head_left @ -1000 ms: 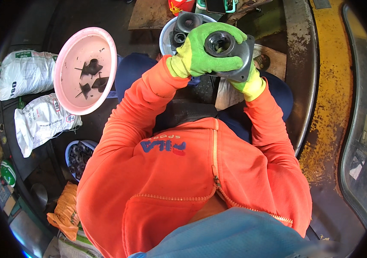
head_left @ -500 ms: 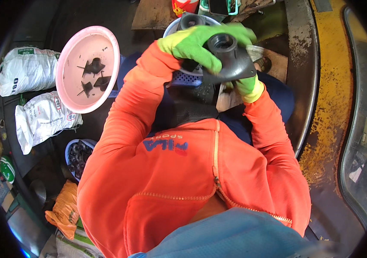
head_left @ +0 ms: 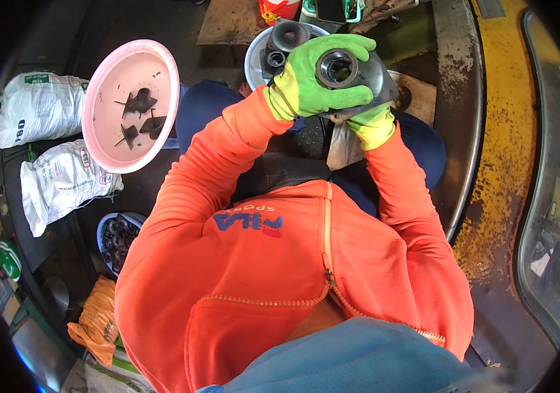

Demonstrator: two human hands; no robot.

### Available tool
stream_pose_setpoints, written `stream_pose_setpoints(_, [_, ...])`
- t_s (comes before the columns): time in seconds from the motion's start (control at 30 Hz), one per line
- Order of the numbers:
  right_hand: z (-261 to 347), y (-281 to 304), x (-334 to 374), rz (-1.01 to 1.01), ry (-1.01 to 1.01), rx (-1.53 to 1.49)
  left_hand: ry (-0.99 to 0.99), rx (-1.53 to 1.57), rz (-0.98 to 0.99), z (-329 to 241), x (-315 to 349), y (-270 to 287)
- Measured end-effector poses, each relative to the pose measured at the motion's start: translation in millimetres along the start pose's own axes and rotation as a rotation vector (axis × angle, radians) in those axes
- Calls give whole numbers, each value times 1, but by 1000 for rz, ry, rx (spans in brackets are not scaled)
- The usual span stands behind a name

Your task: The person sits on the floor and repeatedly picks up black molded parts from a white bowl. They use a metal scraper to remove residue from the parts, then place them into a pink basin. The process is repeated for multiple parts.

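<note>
Up in front of my chest, my left hand [head_left: 306, 82] in a green glove curls its fingers and thumb around the round collar of a black molded part with a flared base [head_left: 378, 77]. My right hand [head_left: 373, 124], gloved too, supports that same part from underneath; its fingers are mostly hidden behind it. Just beyond my left hand, a pale blue basin [head_left: 252, 65] holds similar black parts [head_left: 288, 36], one with a wide round mouth.
To the left stands a pink basin [head_left: 91, 92] with a few black pieces [head_left: 141, 101]. Beside it lie white sacks [head_left: 40, 108]. Lower left are a blue basket of black parts [head_left: 119, 242] and an orange bag [head_left: 96, 321]. A worn yellow metal frame [head_left: 493, 164] runs along the right.
My left hand has shifted from the part's side onto its collar. The part has turned so the collar's opening faces up toward me, uncovering more of the basin behind.
</note>
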State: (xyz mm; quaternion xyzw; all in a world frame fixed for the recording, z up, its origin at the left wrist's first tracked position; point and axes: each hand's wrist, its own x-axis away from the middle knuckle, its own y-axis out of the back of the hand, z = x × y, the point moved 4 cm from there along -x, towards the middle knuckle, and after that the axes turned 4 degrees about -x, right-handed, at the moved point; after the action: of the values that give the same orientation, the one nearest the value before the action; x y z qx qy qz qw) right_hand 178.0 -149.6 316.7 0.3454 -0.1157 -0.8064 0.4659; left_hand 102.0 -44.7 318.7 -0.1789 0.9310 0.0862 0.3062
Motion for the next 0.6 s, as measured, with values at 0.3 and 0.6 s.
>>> stream_pose_setpoints(0.3, [20,5,8,322,-119,-278,48,182,279,-5,-1,3])
stream_pose_setpoints(0.6, [-2,-1,45,474,-222,-584,-11,355,612,-17,-2,-8])
